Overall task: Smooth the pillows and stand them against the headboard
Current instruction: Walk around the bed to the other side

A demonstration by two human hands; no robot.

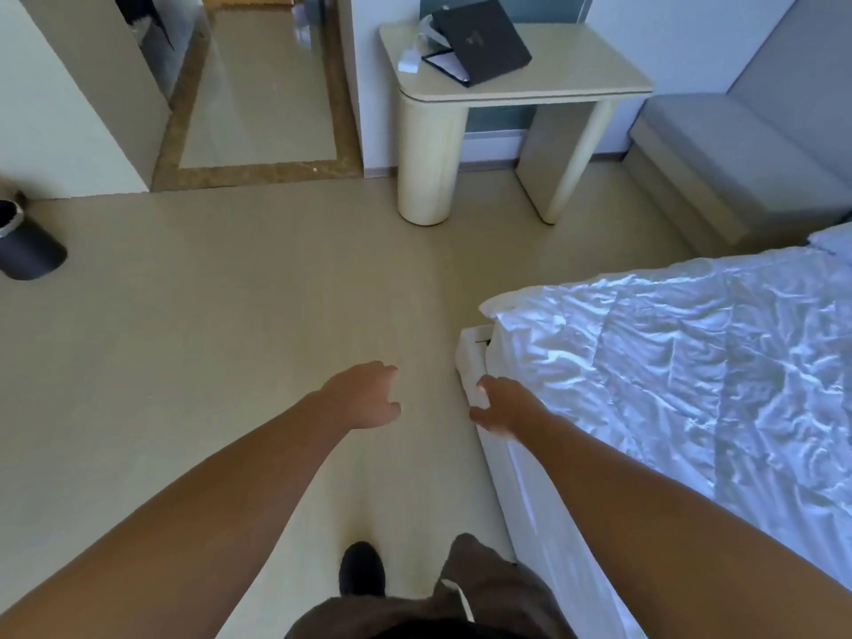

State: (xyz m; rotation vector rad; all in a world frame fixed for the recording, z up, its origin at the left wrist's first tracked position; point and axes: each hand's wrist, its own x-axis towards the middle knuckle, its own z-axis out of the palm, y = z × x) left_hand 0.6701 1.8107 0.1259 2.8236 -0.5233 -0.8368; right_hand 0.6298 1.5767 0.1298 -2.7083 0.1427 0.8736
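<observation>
The bed point(668, 362) fills the right side — a white quilted cover, glossy and heavily creased, stitched in large squares, its near corner draped over a smooth white base. At the bed's far right edge a small white corner of fabric point(834, 239) shows; whether it is a pillow cannot be told, and the headboard is out of view.

Two bare forearms reach forward beside the bed's near corner. The left hand point(364, 396) hangs over the floor, well apart from the bed, fingers loosely curled, holding nothing. The right hand point(502, 408) is just beside the bed's corner, fingers spread and empty; whether it touches the base cannot be told.

Beyond the bed stands one cream table point(576, 80) with a rounded top, one thick cylindrical leg and one slim tapered leg. On it lie one dark, flat, rectangular folder point(484, 39) and some pale papers. Beside the bed's far end sits one grey upholstered bench point(719, 145). Far left of the bed, one dark round bin point(27, 251) stands on the smooth beige floor point(207, 292). One black shoe point(362, 569) shows near the bed's side.
</observation>
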